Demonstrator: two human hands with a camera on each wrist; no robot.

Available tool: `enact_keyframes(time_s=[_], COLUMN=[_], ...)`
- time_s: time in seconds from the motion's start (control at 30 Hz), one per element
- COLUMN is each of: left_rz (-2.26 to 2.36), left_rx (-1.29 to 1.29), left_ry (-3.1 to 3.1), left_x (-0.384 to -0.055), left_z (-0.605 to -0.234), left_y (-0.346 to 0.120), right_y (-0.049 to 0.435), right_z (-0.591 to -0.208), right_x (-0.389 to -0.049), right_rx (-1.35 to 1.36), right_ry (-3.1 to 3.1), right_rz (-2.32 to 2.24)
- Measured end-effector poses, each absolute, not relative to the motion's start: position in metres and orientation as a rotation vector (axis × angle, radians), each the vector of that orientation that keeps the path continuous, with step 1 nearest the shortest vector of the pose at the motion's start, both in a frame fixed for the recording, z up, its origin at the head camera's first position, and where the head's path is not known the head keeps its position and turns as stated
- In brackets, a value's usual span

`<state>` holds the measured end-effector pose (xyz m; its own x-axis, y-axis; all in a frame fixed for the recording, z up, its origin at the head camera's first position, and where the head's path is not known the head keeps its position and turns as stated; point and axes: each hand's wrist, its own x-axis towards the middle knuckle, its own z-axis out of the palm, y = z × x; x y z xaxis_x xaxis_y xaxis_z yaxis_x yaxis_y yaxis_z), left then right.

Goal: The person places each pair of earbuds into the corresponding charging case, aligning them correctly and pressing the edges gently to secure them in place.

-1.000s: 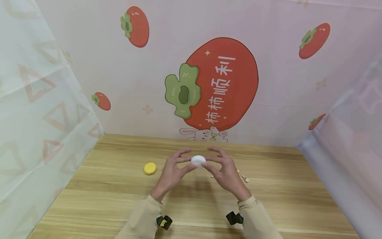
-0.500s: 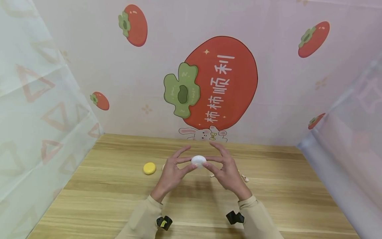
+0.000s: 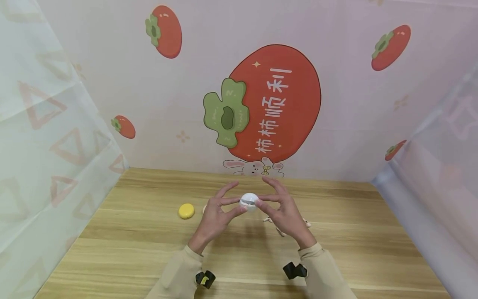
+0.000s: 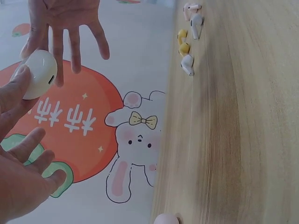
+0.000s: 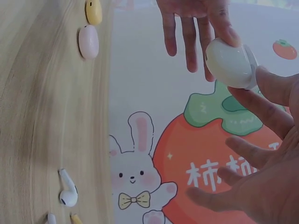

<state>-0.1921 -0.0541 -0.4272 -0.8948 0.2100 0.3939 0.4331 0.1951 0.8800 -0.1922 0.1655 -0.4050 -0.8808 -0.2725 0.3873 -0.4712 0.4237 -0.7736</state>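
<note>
A white earbud charging case [image 3: 249, 202] is held above the table, between both hands. In the head view its lid stands partly raised, with a dark gap showing. My left hand [image 3: 218, 214] pinches the case's left side between thumb and index finger. On the other side, my right hand [image 3: 282, 211] pinches it the same way. The remaining fingers of both hands are spread away. Loose earbuds lie on the table below the right hand: a white one [image 4: 187, 64], yellow ones [image 4: 184, 48] and a pink one [image 4: 188, 10]. The inside of the case is hidden.
A yellow case [image 3: 186, 211] lies on the wooden table [image 3: 149, 249], left of the hands. Beside it, a pink case [image 5: 88, 42] is mostly hidden behind the left hand in the head view. Patterned cloth walls [image 3: 347, 124] stand behind and at both sides.
The white case's lid has come partly open, where it was shut before. The outer fingers of both hands have straightened and spread. Both hands still hold the case in about the same place.
</note>
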Motion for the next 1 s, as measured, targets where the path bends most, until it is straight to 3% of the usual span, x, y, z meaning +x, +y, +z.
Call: enact_keyframes(time_s=[1.0], left_rz=[-1.774], left_rx=[-0.610], left_ry=[-2.260], left_x=[-0.192], left_z=[-0.432], left_y=[-0.055], right_y=[0.179], right_z=[-0.410], right_x=[-0.192], right_rx=[0.516], right_ry=[-2.566], right_rz=[1.285])
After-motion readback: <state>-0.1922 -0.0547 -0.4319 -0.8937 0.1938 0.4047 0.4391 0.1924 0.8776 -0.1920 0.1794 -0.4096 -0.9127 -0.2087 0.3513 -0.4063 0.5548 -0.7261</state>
